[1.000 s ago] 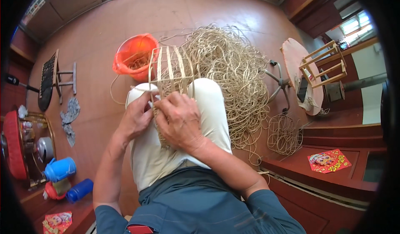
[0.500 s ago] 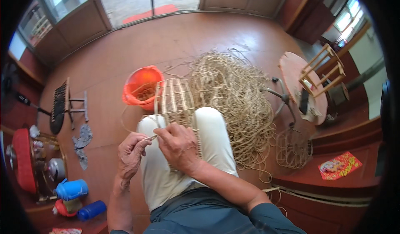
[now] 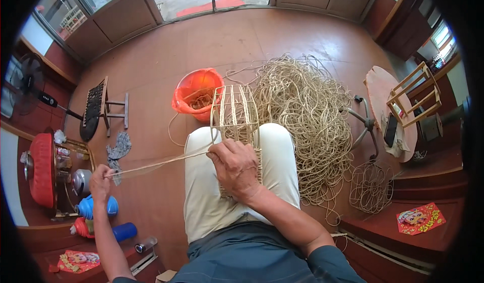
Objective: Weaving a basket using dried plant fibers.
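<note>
A partly woven basket frame [image 3: 236, 115] of pale upright ribs lies on my lap, over cream trousers [image 3: 201, 192]. My right hand [image 3: 234, 169] presses down on its woven lower part, fingers curled at the left edge. My left hand [image 3: 99, 178] is stretched far out to the left and grips the end of a tan cord strand [image 3: 161, 161]. The strand runs taut from that hand to the frame beside my right hand.
A large loose heap of tan cord [image 3: 307, 111] lies on the brown floor right of my knees. An orange bucket [image 3: 196, 94] stands just beyond the frame. A small stool [image 3: 103, 109] and blue bottles [image 3: 96, 207] are on the left, a wire frame [image 3: 370, 186] on the right.
My left hand has pulled away from the frame, out to the left, drawing the cord strand tight. My right hand has stayed on the frame. The view has tilted to show more floor.
</note>
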